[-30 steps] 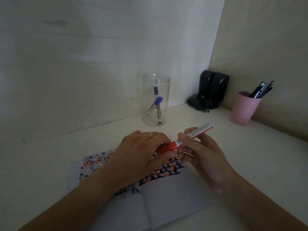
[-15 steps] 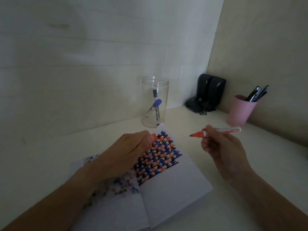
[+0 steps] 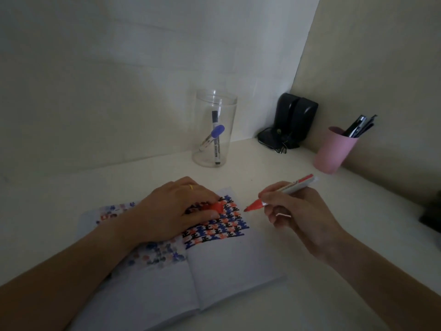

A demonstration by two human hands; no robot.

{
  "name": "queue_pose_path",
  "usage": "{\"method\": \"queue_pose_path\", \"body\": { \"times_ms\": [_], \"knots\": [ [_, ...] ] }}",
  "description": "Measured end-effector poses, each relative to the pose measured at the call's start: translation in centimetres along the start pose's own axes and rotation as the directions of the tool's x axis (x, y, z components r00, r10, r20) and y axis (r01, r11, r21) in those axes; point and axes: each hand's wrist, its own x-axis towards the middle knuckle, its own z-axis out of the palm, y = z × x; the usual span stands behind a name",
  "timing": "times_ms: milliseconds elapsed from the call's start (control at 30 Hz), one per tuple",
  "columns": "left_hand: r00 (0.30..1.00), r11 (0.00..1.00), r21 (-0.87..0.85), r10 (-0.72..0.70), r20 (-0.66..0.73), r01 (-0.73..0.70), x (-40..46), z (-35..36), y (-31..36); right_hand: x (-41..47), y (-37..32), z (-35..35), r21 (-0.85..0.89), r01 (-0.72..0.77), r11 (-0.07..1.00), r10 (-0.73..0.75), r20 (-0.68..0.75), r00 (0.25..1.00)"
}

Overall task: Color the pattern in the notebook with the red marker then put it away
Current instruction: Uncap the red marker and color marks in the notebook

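Note:
An open notebook [image 3: 229,263] lies on the desk, with a red, blue and black pattern [image 3: 224,225] on the top of its right page. My left hand [image 3: 171,211] rests flat on the pattern and pinches the red marker cap [image 3: 213,207] between thumb and fingers. My right hand [image 3: 296,211] holds the uncapped red marker [image 3: 281,191] in a writing grip. Its red tip points left and hovers just beside the pattern's right edge, above the page corner.
A clear plastic jar [image 3: 214,130] with a black and a blue marker stands behind the notebook. Black speakers [image 3: 291,120] sit in the corner. A pink cup [image 3: 334,151] of pens is at the right wall. A dark object [image 3: 432,216] lies at the right edge.
The cap came off the red marker and stayed in my left hand, which settled onto the pattern. My right hand swung the marker out to the right, then lowered its tip toward the page.

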Motion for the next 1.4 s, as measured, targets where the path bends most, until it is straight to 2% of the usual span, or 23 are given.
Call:
{"method": "queue_pose_path", "body": {
  "times_ms": [133, 267, 400, 900, 1000, 1167, 1400],
  "knots": [
    [1.000, 1.000, -0.007, 0.018, -0.026, -0.018, 0.1, 0.3, -0.2, -0.9, 1.8, 0.2, -0.069, 0.064, 0.996, -0.067, -0.047, 0.997],
    [0.999, 0.999, -0.024, 0.021, -0.041, -0.022, 0.3, 0.2, -0.1, -1.2, 2.5, 0.5, -0.119, 0.132, 0.984, -0.135, -0.017, 0.991],
    [0.999, 0.999, -0.034, 0.017, -0.050, -0.019, 0.4, 0.5, -0.3, -1.5, 2.9, 0.5, -0.187, 0.168, 0.968, -0.181, -0.054, 0.982],
    [0.998, 0.998, -0.063, 0.007, -0.058, -0.011, 0.3, 0.3, 0.0, -1.6, 3.2, 0.5, -0.263, 0.172, 0.949, -0.190, -0.048, 0.981],
    [0.998, 0.999, -0.054, 0.007, -0.056, -0.010, 0.3, 0.3, 0.0, -1.5, 3.2, 0.4, -0.265, 0.169, 0.949, -0.197, -0.086, 0.977],
    [0.999, 0.999, -0.052, -0.001, -0.046, -0.001, 0.3, 0.3, -0.1, -1.6, 3.0, 0.4, -0.231, 0.176, 0.957, -0.197, -0.069, 0.978],
    [0.999, 0.999, -0.053, -0.007, -0.044, 0.005, 0.3, 0.3, -0.1, -1.6, 3.2, 0.2, -0.290, 0.176, 0.941, -0.202, -0.062, 0.977]
  ]
}}
